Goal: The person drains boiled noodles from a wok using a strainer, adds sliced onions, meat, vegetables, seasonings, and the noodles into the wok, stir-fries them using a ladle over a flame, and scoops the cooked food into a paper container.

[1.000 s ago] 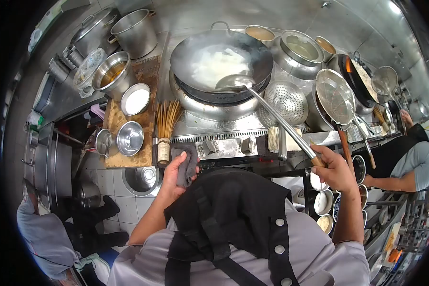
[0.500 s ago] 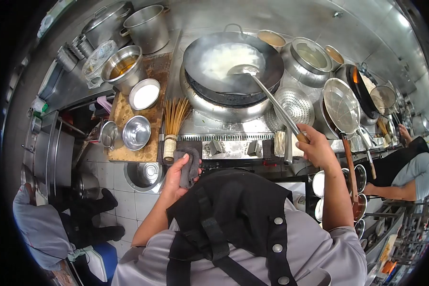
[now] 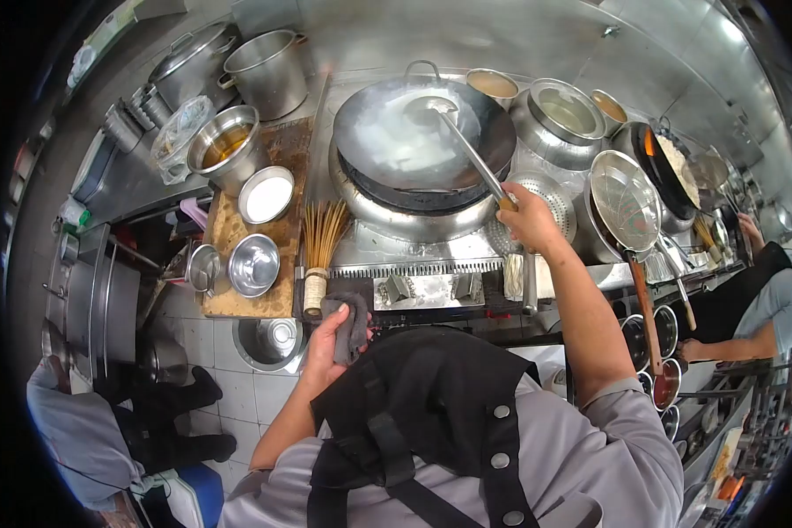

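With my right hand (image 3: pixel 530 218) I grip the handle of a long metal ladle (image 3: pixel 477 160). Its bowl lies at the far side of a large black wok (image 3: pixel 370 163), in a steaming whitish liquid (image 3: pixel 405 132). My left hand (image 3: pixel 327 343) is closed around a folded dark grey cloth (image 3: pixel 353 327), in front of the stove's edge and well apart from the wok. Just beyond that hand stands a bamboo wok brush (image 3: pixel 317 286), bristles up. Steam blurs the surface of the liquid.
On the left, a wooden board (image 3: pixel 224 301) bears a bowl of white contents (image 3: pixel 267 195) and a steel bowl (image 3: pixel 253 264). A wire strainer (image 3: pixel 625 201) and perforated skimmer (image 3: pixel 537 198) lie right of the wok. Co-workers (image 3: pixel 75 418) (image 3: pixel 770 308) stand on both sides.
My right hand has pushed forward and left, taking the ladle's bowl from the near part of the wok to its far side. My left hand still grips the cloth.
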A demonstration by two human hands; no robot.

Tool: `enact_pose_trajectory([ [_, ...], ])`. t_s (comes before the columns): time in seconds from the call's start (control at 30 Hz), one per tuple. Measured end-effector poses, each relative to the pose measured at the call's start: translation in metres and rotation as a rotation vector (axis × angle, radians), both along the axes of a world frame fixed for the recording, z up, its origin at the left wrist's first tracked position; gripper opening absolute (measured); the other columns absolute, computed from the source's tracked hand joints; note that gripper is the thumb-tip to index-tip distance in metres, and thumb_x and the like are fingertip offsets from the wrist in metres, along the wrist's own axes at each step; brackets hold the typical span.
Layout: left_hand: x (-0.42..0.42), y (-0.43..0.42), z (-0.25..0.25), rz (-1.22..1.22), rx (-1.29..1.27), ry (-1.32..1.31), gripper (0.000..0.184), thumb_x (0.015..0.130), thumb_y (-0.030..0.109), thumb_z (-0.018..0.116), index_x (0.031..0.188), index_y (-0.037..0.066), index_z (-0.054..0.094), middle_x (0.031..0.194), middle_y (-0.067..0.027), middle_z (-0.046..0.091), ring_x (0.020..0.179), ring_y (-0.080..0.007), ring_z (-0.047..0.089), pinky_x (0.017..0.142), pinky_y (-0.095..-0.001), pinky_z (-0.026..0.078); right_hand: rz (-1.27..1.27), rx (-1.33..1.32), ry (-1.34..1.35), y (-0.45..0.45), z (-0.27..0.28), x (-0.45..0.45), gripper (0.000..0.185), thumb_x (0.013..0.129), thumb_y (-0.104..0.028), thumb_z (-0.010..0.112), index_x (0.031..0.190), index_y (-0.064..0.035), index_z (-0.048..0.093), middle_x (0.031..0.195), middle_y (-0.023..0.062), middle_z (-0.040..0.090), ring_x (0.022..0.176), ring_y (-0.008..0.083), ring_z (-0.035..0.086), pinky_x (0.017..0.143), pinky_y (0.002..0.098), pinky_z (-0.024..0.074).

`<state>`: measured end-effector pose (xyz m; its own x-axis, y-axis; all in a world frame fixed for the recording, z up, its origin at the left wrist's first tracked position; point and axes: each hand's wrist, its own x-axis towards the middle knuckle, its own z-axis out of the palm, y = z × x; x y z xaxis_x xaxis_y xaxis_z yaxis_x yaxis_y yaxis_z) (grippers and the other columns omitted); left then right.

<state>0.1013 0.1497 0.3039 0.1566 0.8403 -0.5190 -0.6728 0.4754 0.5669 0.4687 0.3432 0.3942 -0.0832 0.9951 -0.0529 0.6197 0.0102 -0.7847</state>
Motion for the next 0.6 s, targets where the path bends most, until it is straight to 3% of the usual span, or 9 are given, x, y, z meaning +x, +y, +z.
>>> enact_pose_trajectory([
  [0.2,-0.001,0.003,-0.003,-0.032,-0.022,0.044,0.042,0.098,0.039,0.062,0.123,0.006,0.061,0.103,-0.0112,0.071,0.077,-0.0209,0.070,0.056,-0.0323,0.054,-0.026,0.033,0.139,0.007,0.021,-0.007,0.058,0.087,-0.010,0.069,0.141,-0.0035,0.052,0.086,0.0124,0.067,0.055,0.0161,0.059,0.054,0.0335,0.0504],
  [0.27,0.000,0.005,-0.004,-0.031,-0.025,0.031,0.041,0.099,0.039,0.062,0.123,0.006,0.061,0.104,-0.0113,0.071,0.077,-0.0207,0.070,0.056,-0.0320,0.053,-0.051,0.117,0.286,-0.003,0.034,-0.006,0.060,0.089,-0.005,0.067,0.146,-0.0042,0.048,0.073,0.0025,0.057,0.054,0.0095,0.053,0.048,0.0268,0.0423],
  [0.37,0.005,0.007,0.004,-0.035,-0.018,0.031,0.035,0.099,0.036,0.062,0.116,0.006,0.063,0.099,-0.0100,0.071,0.075,-0.0206,0.070,0.059,-0.0321,0.054,-0.047,0.116,0.293,-0.010,0.039,0.001,0.061,0.090,-0.005,0.067,0.147,-0.0025,0.046,0.073,0.0018,0.058,0.053,0.0089,0.053,0.048,0.0258,0.0420],
  [0.6,0.006,0.007,0.008,-0.042,-0.015,0.051,0.036,0.100,0.037,0.062,0.118,0.006,0.062,0.100,-0.0112,0.071,0.076,-0.0210,0.070,0.059,-0.0327,0.054,-0.049,-0.041,0.393,-0.030,0.036,0.007,0.061,0.090,-0.004,0.065,0.147,0.0021,0.045,0.073,0.0030,0.059,0.053,0.0102,0.054,0.049,0.0261,0.0423],
])
